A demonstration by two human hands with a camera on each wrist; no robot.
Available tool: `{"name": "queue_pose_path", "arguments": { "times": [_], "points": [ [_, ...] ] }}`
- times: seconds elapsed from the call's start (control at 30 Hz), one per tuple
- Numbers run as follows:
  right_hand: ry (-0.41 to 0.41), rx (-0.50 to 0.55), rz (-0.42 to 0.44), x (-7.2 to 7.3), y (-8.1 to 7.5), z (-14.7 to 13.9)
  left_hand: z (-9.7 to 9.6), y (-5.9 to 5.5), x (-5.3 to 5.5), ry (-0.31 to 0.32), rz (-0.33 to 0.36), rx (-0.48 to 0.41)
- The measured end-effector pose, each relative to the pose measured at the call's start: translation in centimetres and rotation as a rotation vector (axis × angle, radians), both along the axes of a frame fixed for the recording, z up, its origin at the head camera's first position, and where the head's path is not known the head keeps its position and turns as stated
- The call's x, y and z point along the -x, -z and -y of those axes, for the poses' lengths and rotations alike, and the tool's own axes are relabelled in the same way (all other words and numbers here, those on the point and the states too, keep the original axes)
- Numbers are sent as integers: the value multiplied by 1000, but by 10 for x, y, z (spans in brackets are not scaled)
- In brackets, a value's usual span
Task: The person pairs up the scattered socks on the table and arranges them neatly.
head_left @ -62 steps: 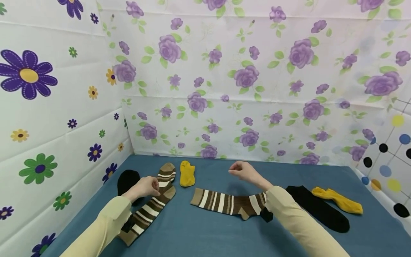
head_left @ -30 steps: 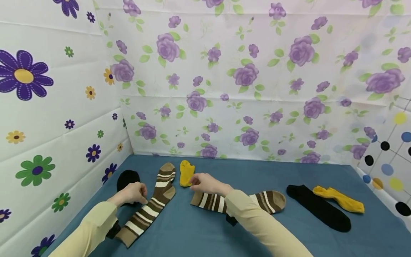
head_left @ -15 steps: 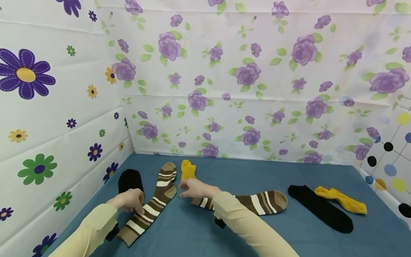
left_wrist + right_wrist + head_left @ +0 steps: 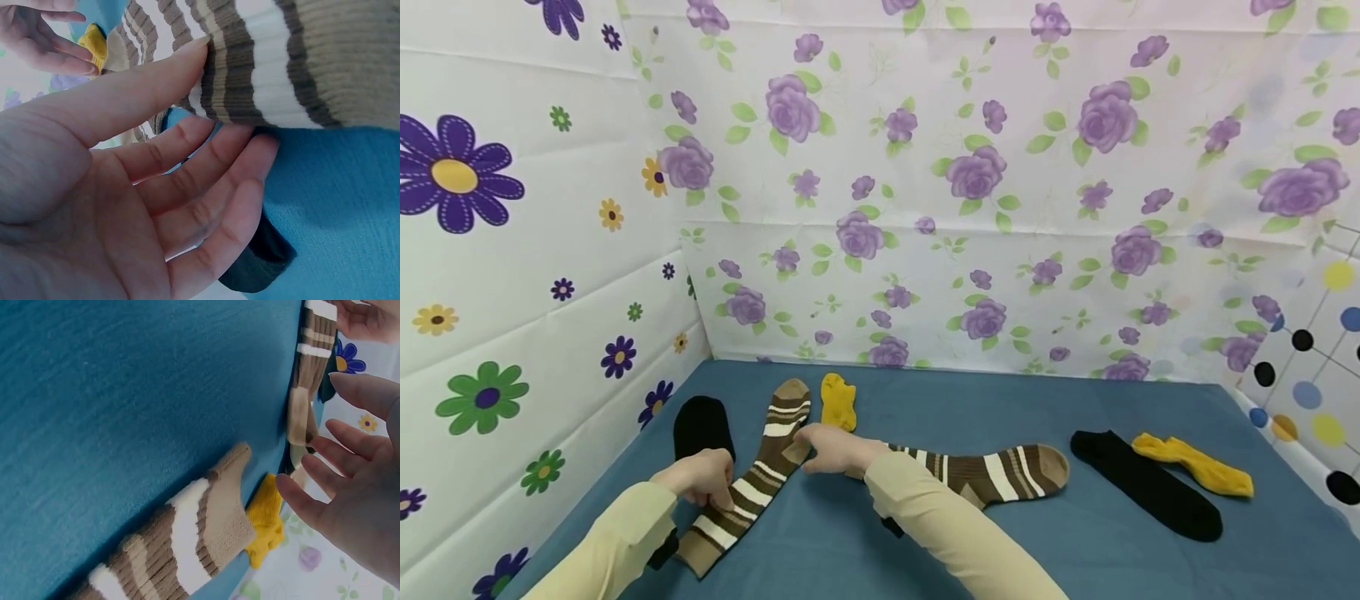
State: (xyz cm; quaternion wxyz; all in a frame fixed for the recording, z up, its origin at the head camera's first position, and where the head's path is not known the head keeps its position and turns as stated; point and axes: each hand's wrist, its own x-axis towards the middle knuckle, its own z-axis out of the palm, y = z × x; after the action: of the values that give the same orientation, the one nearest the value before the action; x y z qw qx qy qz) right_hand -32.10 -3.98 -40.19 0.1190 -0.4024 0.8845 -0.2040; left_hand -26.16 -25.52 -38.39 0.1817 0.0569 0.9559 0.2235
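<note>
My left hand (image 4: 698, 477) is at the lower part of the left striped sock (image 4: 752, 493), which is brown, white and tan. In the left wrist view its thumb lies over the sock's edge; the loosely bent fingers (image 4: 187, 181) are along and partly beneath that edge, apart from the thumb. My right hand (image 4: 838, 448) is by the same sock's tan heel, and in the right wrist view its fingers (image 4: 340, 475) are spread and hold nothing. A second striped sock (image 4: 1011, 473) lies crosswise under the right forearm, its cuff hidden in the head view.
A black sock (image 4: 702, 423) lies left of the left striped sock. A yellow sock (image 4: 838, 402) lies behind the right hand. Another black sock (image 4: 1146, 487) and yellow sock (image 4: 1198, 465) are at the right of the blue table (image 4: 1120, 567). Flowered sheets (image 4: 910, 275) stand behind and left.
The right hand has moved left from above the second striped sock to the first one's heel. The left hand has moved down along the left striped sock toward its cuff.
</note>
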Motion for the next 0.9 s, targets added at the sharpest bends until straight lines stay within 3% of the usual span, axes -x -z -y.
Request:
{"name": "queue_pose_path", "arguments": {
  "times": [0.2, 0.5, 0.7, 0.9],
  "points": [
    [36, -89, 14, -4, 9, 5, -1, 3, 0, 11, -1, -22],
    [2, -240, -136, -11, 6, 4, 0, 6, 3, 60, -52, -23],
    [-40, -249, -151, -16, 4, 0, 2, 7, 4, 91, -74, -31],
    [-117, -209, -79, -24, -2, -5, 6, 8, 4, 62, -77, -60]
  ]
}}
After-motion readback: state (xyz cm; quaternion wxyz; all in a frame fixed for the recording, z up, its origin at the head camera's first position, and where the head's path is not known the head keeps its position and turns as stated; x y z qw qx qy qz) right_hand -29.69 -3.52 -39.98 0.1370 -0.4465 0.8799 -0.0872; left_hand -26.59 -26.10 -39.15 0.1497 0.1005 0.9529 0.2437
